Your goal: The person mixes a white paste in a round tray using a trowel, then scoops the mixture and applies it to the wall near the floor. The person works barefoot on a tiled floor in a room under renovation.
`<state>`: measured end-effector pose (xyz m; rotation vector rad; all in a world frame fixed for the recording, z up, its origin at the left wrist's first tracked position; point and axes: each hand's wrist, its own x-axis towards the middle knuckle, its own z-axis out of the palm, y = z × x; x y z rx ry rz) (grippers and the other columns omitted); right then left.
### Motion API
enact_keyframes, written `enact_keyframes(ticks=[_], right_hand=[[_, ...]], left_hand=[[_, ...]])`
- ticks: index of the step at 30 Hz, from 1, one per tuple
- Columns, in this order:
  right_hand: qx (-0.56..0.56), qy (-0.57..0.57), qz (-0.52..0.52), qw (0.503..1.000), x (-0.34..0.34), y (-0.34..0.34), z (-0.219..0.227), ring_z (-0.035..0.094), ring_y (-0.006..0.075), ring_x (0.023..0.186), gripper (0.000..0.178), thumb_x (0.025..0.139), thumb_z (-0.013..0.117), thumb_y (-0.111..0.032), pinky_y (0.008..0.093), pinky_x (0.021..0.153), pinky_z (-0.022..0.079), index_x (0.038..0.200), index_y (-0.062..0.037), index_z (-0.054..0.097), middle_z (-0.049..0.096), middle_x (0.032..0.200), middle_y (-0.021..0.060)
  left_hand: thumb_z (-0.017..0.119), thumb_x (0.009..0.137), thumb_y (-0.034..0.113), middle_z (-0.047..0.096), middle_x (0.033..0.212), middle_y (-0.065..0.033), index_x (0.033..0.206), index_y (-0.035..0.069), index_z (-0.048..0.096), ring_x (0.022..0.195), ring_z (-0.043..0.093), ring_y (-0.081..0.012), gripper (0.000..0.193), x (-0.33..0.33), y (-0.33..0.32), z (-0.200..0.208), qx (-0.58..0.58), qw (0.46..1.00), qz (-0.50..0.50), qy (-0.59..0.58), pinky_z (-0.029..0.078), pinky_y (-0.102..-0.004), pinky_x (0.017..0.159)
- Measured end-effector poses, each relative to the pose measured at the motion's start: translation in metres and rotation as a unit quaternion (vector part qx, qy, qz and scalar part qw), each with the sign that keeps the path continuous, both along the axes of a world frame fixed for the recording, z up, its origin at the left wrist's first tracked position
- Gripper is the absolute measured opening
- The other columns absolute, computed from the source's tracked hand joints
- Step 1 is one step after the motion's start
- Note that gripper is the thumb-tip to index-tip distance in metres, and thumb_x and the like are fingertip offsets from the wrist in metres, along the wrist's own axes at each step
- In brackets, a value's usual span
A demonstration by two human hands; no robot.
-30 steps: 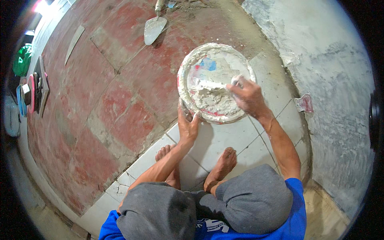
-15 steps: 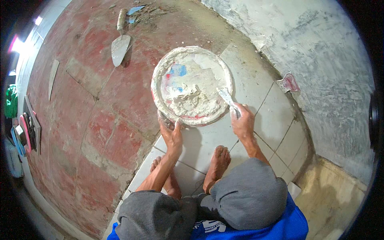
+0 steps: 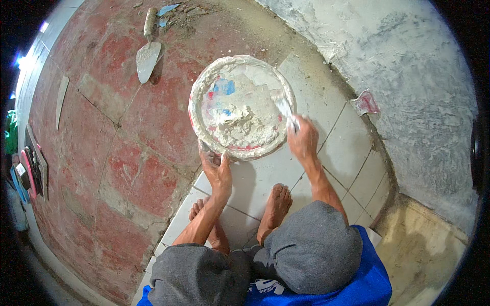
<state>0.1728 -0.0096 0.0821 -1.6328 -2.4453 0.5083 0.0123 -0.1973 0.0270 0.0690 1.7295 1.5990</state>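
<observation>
A shallow round tray point(image 3: 193, 109), its raised rim caked in off-white paste, rests in front of my feet. Wet plaster point(image 3: 245, 125) lies heaped toward its near half, and blue and red patches of the bottom show through. My left hand point(image 3: 218, 173) grips the near left rim, thumb over the edge and fingers at the outer side, partly hidden. In my right hand point(image 3: 304, 143) is a putty knife point(image 3: 284, 107) with a smeared blade. Its blade is over the right inner part of the tray, blurred by motion; whether it touches the plaster I cannot tell.
A pointed trowel point(image 3: 148, 62) lies on the worn red floor point(image 3: 138, 173) at the far left. Beyond the pale tiles point(image 3: 347, 143) on the right rises a grey-white plastered wall point(image 3: 408, 92). A reddish scrap point(image 3: 365, 103) sits at its foot. Several tools point(image 3: 31, 171) stand at the left edge.
My right hand and the putty knife have moved up and slightly left, over the tray's right inner part. The left hand keeps its hold on the rim. The view has shifted slightly.
</observation>
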Motion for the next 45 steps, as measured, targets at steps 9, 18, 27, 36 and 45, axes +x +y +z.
enact_keyframes(ticks=[9,18,27,36,45], right_hand=[[0.012,0.002,0.162,0.987,-0.008,0.093,-0.017,0.069,0.0384,0.09,0.031,0.086,0.069,-0.024,0.048,0.078,0.056,0.11,-0.0045,0.072,0.069,0.098,0.0201],[0.052,0.054,0.201,0.977,-0.012,0.108,-0.023,0.07,0.0347,0.087,0.029,0.085,0.072,-0.028,0.0449,0.075,0.057,0.107,-0.0086,0.073,0.069,0.097,0.0138],[0.143,-0.004,0.352,0.925,-0.019,0.028,0.018,0.07,0.0262,0.092,0.041,0.078,0.075,-0.003,0.039,0.079,0.06,0.118,-0.0123,0.07,0.066,0.105,0.0119],[0.1,0.062,0.297,0.947,-0.01,0.026,0.018,0.07,0.0296,0.085,0.038,0.079,0.073,-0.004,0.0402,0.072,0.058,0.116,-0.0077,0.07,0.066,0.101,0.0124],[0.026,0.017,0.124,0.992,-0.046,0.053,-0.022,0.07,0.039,0.084,0.031,0.084,0.07,-0.014,0.045,0.071,0.057,0.112,0.0009,0.07,0.068,0.101,0.0223]], left_hand=[[0.065,0.092,-0.003,0.054,0.133,-0.0166,0.154,0.004,0.033,0.117,0.057,-0.0249,0.07,-0.002,-0.005,-0.006,-0.015,1.0,-0.006,0.014,0.052,-0.0369,0.093],[0.064,0.092,-0.002,0.043,0.147,-0.0193,0.154,0.003,0.03,0.128,0.052,-0.0294,0.071,-0.001,-0.001,-0.009,0.016,1.0,0.021,0.001,0.049,-0.0395,0.103],[0.064,0.094,0.001,0.044,0.144,-0.0175,0.157,0.006,0.025,0.127,0.052,-0.0295,0.074,-0.001,-0.004,-0.015,0.021,0.999,0.013,-0.025,0.051,-0.0413,0.101],[0.064,0.091,-0.002,0.052,0.133,-0.0156,0.156,0.005,0.025,0.113,0.056,-0.0235,0.076,-0.001,-0.004,-0.02,0.023,0.998,0.038,0.036,0.052,-0.0367,0.091],[0.065,0.091,-0.002,0.054,0.132,-0.0192,0.155,0.005,0.026,0.118,0.058,-0.027,0.075,-0.002,0.001,-0.002,-0.012,1.0,0.01,-0.019,0.054,-0.0384,0.093]])
